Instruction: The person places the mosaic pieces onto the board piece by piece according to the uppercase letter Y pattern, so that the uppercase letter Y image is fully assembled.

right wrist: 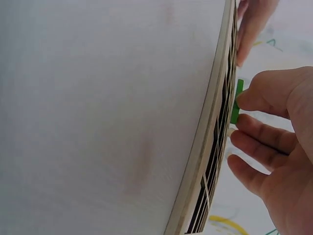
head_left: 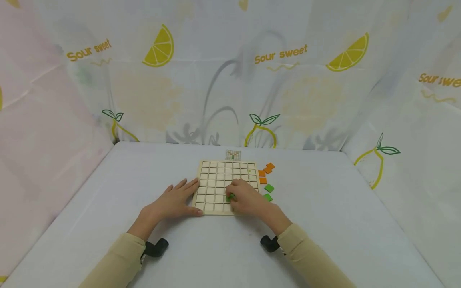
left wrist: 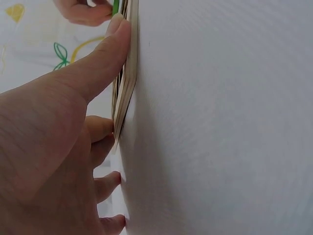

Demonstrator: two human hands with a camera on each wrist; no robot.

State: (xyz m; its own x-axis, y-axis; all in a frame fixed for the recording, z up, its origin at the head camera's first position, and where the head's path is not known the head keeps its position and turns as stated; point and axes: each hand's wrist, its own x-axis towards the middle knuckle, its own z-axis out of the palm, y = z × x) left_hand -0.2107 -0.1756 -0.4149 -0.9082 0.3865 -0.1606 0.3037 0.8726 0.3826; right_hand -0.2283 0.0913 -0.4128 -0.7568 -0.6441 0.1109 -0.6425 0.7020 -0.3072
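A pale wooden grid board [head_left: 215,176] lies flat on the white table, its squares edged by dark lines. My left hand [head_left: 176,202] rests at the board's left side, fingers spread along that edge and thumb against the near left corner. Over the lower middle squares, my right hand [head_left: 246,198] pinches a green square tile [right wrist: 235,115] between thumb and fingers. The right wrist view has this tile standing on edge, close to the board's surface. Whether it touches a square is hard to tell. Part of the board is hidden under the right hand.
Several orange tiles [head_left: 270,166] lie by the board's right edge, with green tiles [head_left: 269,188] nearer to me. Behind the board is a small printed pattern card [head_left: 233,155]. A lemon-printed curtain [head_left: 223,80] closes off the table's back and sides.
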